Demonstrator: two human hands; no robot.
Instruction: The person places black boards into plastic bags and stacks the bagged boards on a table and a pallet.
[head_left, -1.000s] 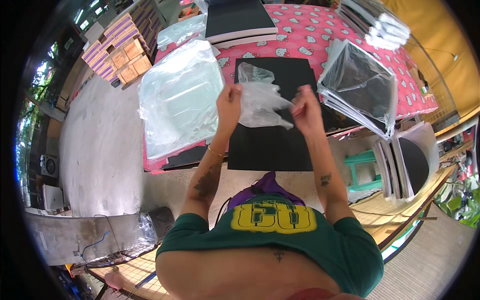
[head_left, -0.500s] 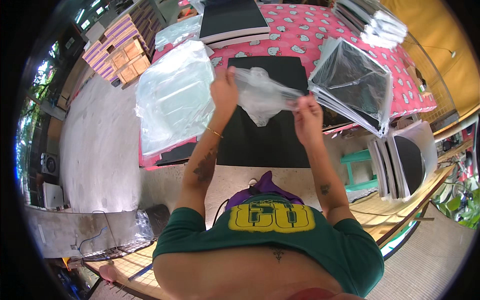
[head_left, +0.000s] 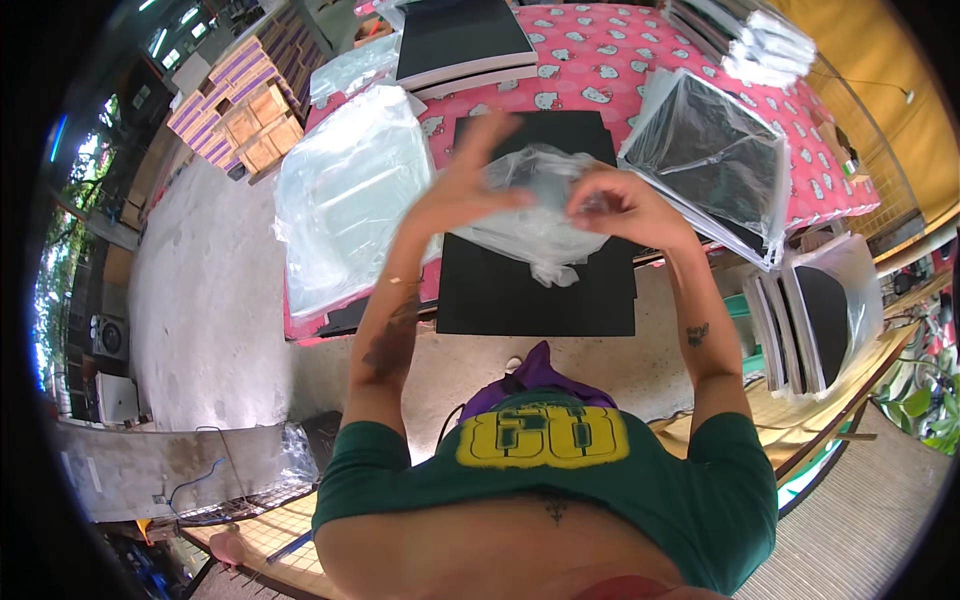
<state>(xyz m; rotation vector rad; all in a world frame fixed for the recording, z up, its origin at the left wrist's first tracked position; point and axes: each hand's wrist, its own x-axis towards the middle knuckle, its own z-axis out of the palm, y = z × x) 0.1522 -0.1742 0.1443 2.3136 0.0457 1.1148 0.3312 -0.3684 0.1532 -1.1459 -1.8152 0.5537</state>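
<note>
A crumpled clear plastic bag (head_left: 550,238) hangs in loose folds over a black board (head_left: 535,305) at the near edge of the table. My left hand (head_left: 465,192), smeared by motion, is open at the bag's left side, thumb and fingers spread wide apart. At the bag's right side my right hand (head_left: 630,208) is closed, its fingers curled in on the plastic. A pile of clear plastic bags (head_left: 355,200) lies flat to the left of the board. Just right of it, black sheets with white edges lie stacked under a clear plastic cover (head_left: 715,165).
A pink patterned cloth (head_left: 590,65) covers the table. Black boards (head_left: 465,40) are stacked at its far side, with silvery wrapped bundles (head_left: 770,50) at the far right. More plastic-wrapped sheets (head_left: 800,320) stand by a green stool (head_left: 742,330). Boxes (head_left: 250,110) are piled far left.
My left hand has let go of the bag and its fingers have spread. The bag has opened out from a stretched strip and sagged nearer to me. My right hand has turned inward.
</note>
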